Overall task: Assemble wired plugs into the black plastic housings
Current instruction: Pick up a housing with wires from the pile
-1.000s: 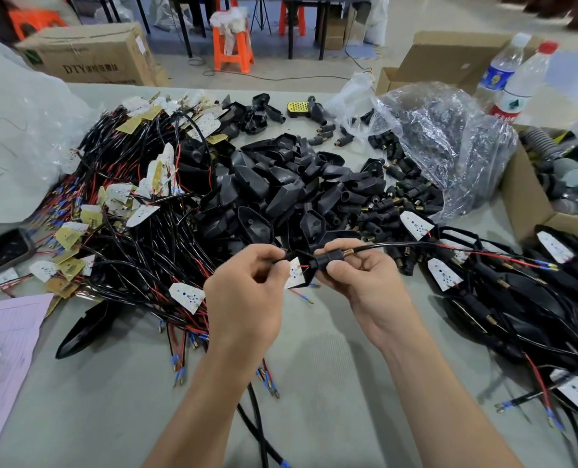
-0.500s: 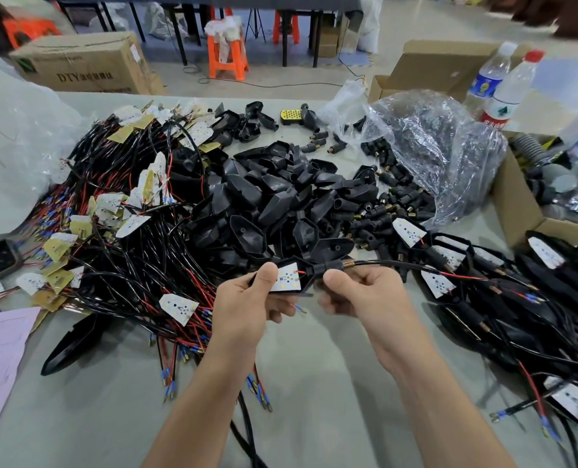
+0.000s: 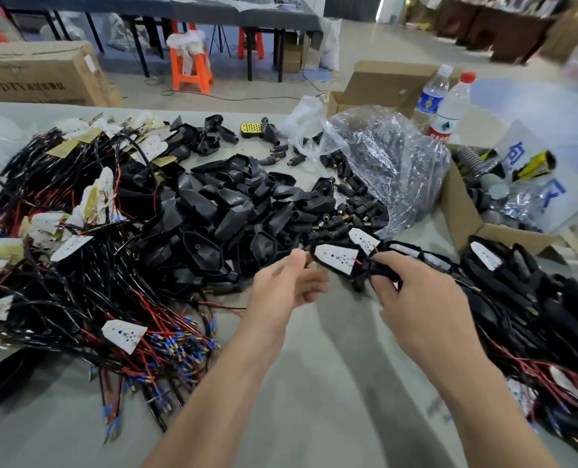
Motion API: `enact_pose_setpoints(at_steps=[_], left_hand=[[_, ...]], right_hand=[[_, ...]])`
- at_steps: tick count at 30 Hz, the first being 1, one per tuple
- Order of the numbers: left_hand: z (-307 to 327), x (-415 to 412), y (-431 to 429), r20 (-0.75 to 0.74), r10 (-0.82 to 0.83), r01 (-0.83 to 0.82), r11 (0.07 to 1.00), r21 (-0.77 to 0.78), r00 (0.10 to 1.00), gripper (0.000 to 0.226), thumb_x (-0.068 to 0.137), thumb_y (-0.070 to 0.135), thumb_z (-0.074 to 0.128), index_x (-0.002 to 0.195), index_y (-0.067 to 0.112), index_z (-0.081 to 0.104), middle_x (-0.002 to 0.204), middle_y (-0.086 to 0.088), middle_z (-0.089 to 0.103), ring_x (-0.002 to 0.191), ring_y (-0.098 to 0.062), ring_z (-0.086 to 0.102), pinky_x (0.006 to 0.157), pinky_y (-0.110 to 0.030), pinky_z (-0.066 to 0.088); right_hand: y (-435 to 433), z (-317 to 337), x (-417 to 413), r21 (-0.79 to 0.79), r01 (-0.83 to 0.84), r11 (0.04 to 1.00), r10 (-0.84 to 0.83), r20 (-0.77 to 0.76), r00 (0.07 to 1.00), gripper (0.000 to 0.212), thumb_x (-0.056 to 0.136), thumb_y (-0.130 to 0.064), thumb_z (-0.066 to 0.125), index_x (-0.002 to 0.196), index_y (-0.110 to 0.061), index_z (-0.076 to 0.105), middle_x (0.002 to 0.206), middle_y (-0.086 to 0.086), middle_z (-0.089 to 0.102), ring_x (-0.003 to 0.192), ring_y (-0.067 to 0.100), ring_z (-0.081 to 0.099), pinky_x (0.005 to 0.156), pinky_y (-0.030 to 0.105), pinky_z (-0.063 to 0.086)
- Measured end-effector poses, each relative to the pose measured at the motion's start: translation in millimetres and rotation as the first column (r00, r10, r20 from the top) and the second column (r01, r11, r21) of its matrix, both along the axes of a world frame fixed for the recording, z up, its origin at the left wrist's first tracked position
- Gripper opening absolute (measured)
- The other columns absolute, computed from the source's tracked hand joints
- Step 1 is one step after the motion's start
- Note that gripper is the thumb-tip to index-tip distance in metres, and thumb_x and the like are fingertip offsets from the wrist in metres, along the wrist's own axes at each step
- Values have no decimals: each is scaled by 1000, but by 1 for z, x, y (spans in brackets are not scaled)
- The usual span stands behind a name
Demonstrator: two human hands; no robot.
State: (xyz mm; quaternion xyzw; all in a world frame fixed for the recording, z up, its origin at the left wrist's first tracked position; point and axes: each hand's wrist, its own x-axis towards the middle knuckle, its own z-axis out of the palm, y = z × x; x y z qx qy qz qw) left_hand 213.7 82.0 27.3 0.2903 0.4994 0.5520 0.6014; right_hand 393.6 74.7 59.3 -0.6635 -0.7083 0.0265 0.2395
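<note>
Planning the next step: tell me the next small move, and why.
Probably lay the assembled housing on the finished pile to the right: the right hand grips it, its white board sits inside, and the left hand is open beside it.

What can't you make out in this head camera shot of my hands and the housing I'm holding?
Head view: whether the plug is seated in the held housing; the right hand's fingers cover that end.
Head view: whether the left hand's thumb touches the housing; motion blur.
Head view: the bottle labels' print; too small and blurred.
Head view: the finished pile; cut off by the right edge.
</note>
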Motion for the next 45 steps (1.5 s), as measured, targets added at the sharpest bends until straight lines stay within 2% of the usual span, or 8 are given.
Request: enact_pose_setpoints(at_steps=[3, 7, 14, 24, 29, 34, 39, 45], left_hand=[[-9, 3, 7, -354, 25, -1, 998, 68, 935, 20, 95, 16, 68, 112, 22, 77, 95, 5, 80, 89, -2, 72, 86, -22, 55], [-16, -14, 12, -833, 203, -10, 973, 231, 515, 37, 86, 14, 71, 118, 31, 75, 107, 21, 67, 110, 8, 58, 93, -8, 40], [-37, -23, 43, -998, 53, 171, 984, 58, 37, 38, 95, 26, 68, 132, 28, 61, 121, 4, 59, 109, -23, 59, 86, -34, 38], [-24, -65, 1, -666, 60, 2, 996, 93, 743, 15, 86, 25, 65, 80, 34, 75, 55, 5, 64, 49, -6, 55, 51, -18, 42], [-24, -92, -28, -879, -104, 193, 981, -14, 465, 20, 91, 34, 63, 73, 40, 60, 61, 16, 58, 54, -4, 48, 51, -21, 35], [-9, -122, -44, -241, -56, 52, 998, -22, 969, 32, 96, -11, 48, 102, 11, 70, 74, -6, 67, 54, -15, 60, 45, -23, 45], [-9, -154, -50, -246, 342, -365, 929, -55, 907, 28, 98, -7, 49, 86, 8, 69, 63, -10, 60, 42, -14, 42, 39, -18, 29], [-19, -201, -70, -223, 536, -559, 827, -56, 815, 35, 68, -5, 60, 92, 19, 67, 76, -1, 56, 63, -18, 44, 60, -33, 38]], right_hand=[[26, -7, 37, -48, 180, 983, -183, -70, 981, 26, 93, -19, 64, 118, -25, 69, 108, 13, 71, 105, 38, 60, 87, 45, 48], [33, -22, 42, 37, 247, 968, -237, -179, 955, 47, 89, -11, 69, 135, -17, 60, 133, 10, 63, 134, 32, 45, 114, 47, 36], [27, -47, -28, 53, -48, 997, 60, -263, 963, 37, 85, 2, 67, 119, -12, 72, 130, 2, 67, 133, 26, 50, 118, 30, 31], [35, -54, -97, -179, -292, 939, 40, -790, 611, 23, 86, -11, 68, 92, -32, 76, 75, -15, 73, 67, 5, 66, 69, 21, 52], [42, -49, -121, -173, -447, 878, 169, -760, 627, 23, 80, -4, 74, 82, -26, 78, 58, -3, 57, 57, 10, 48, 59, 26, 43], [40, -33, -167, -169, -657, 735, 301, -787, 538, 15, 75, -16, 74, 85, -27, 78, 53, -8, 57, 49, 11, 52, 53, 28, 47], [37, -32, -211, -173, -567, 806, 136, -877, 461, 13, 76, -33, 72, 85, -28, 79, 74, 7, 75, 62, 14, 63, 68, 39, 55], [45, -46, -258, -363, -522, 772, 245, -587, 772, 10, 84, -39, 72, 86, -31, 78, 75, -10, 75, 74, 7, 70, 71, 29, 55]])
